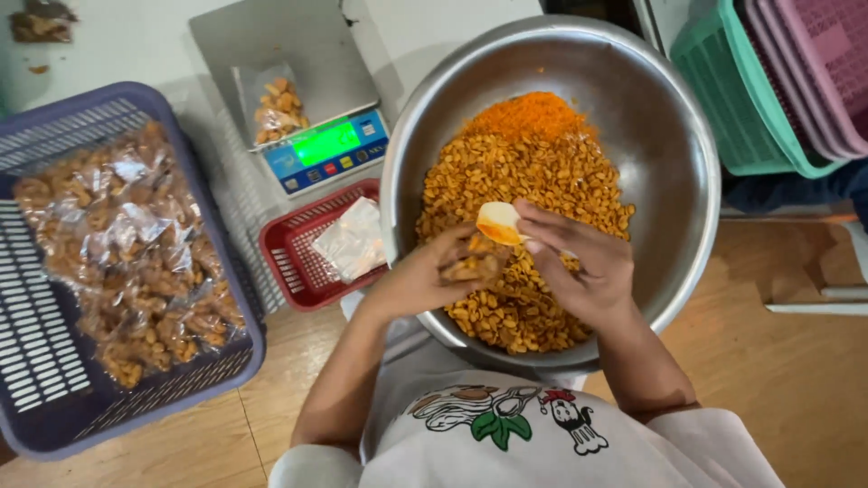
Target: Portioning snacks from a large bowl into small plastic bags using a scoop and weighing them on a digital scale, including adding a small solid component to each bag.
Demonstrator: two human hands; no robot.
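Our right hand (583,267) fingers pinch a small pale scoop (499,222), while the left hand (452,267) curls around a bag of snacks (470,267), held low over the steel bowl (665,136) so spills drop back in; the scale (325,149) sits far left.

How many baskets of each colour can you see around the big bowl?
Purple basket: 1
Red basket: 1
Green basket: 1
Pink basket: 1, though more may be stacked in it
Total: 4
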